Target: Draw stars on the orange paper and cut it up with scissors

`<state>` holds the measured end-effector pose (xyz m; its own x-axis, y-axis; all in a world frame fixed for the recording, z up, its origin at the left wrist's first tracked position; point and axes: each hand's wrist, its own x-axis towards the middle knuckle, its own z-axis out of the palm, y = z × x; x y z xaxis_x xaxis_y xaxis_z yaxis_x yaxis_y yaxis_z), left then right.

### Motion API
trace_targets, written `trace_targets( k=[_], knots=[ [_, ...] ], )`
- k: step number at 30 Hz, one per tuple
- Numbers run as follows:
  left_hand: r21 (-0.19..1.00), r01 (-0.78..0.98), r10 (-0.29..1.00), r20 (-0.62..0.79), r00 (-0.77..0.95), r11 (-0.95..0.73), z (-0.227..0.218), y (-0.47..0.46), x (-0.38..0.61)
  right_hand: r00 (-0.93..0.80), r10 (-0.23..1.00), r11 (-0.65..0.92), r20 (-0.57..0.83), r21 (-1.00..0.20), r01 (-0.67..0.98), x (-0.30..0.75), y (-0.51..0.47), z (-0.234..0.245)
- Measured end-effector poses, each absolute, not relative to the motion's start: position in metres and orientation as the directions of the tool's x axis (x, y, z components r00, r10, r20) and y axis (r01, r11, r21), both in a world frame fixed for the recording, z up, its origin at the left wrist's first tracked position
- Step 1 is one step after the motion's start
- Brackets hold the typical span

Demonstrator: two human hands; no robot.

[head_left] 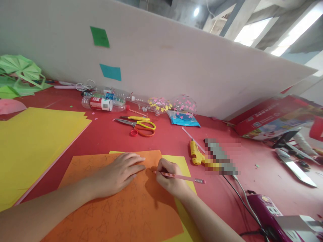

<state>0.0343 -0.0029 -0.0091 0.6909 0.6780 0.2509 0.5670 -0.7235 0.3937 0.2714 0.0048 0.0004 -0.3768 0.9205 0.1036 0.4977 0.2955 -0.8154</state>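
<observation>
A sheet of orange paper [153,215] lies in front of me, covered with rows of pencil-drawn stars. Under it, a yellow sheet [188,215] shows along the right and top edges. My left hand [123,174] rests flat on the orange paper, fingers stretched out. Near the sheet's upper right corner, my right hand [170,178] is closed around a pink pencil [183,177]. Its eraser end points right, and its tip is at or just above the paper; I cannot tell which.
Scissors [141,126] and a yellow cutter [138,118] lie beyond the paper. Plastic bottles [101,103] and a blue packet [185,119] line the board. To the right are a yellow glue gun [196,153], cables and a purple power strip [267,210]. Yellow sheets [37,144] are stacked left.
</observation>
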Motion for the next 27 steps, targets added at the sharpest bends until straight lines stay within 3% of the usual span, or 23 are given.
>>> trace_targets(
  k=[22,27],
  knots=[
    [0.391,0.564,0.675,0.258,0.691,-0.727,-0.009,-0.0022,0.0337,-0.445,0.882,0.373,0.153,-0.804,0.464,0.2712,0.0047,-0.0003],
    [0.38,0.57,0.675,0.256,0.692,-0.729,-0.0092,-0.0015,0.0326,-0.255,0.955,0.24,0.153,-0.902,0.359,0.2741,0.0069,0.0022]
  ],
)
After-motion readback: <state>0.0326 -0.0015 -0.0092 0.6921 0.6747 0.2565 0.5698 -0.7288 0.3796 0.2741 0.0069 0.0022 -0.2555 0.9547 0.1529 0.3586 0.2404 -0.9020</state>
